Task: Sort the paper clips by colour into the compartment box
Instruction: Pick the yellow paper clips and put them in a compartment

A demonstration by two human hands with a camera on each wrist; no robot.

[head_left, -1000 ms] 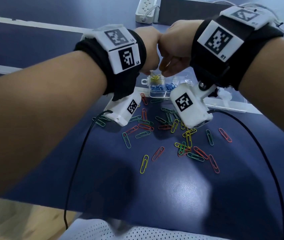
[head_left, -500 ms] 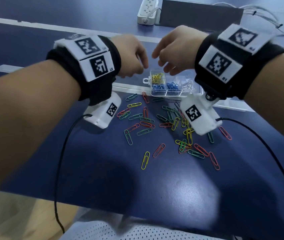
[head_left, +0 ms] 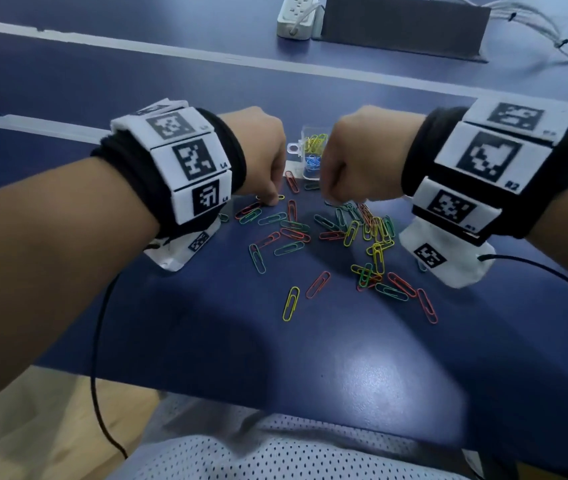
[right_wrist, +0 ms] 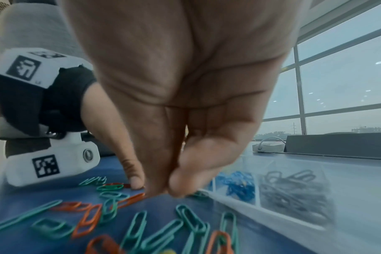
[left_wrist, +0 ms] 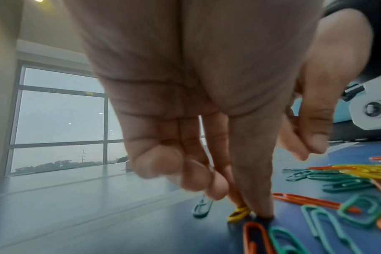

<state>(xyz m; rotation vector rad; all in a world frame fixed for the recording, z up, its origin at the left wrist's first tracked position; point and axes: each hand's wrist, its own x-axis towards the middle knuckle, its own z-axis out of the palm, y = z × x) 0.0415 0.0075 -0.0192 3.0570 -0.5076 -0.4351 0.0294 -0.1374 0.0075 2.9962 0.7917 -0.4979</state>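
Observation:
Several green, orange and yellow paper clips [head_left: 327,237] lie scattered on the blue table. The clear compartment box [head_left: 305,133] shows between my hands, with yellow clips [head_left: 315,142] and blue clips [head_left: 312,163] in it. In the right wrist view the box [right_wrist: 315,226] also holds blue clips [right_wrist: 237,185] and silver clips [right_wrist: 294,190]. My left hand [head_left: 270,199] points down at the pile's left edge, and its thumb and forefinger pinch a yellow clip [left_wrist: 239,214] on the table. My right hand [head_left: 327,199] has its bunched fingertips [right_wrist: 157,189] down among orange and green clips just in front of the box; what they grip is unclear.
A white power strip [head_left: 296,15], a dark block [head_left: 403,26] and grey cables [head_left: 525,22] lie at the back. Black camera cables [head_left: 97,341] hang over the table's near edge. A pale strip [head_left: 43,128] crosses the table behind my left wrist.
Both hands have dropped from above the box to the table, spreading apart and landing on the loose clips. The left fingers now close on a yellow clip.

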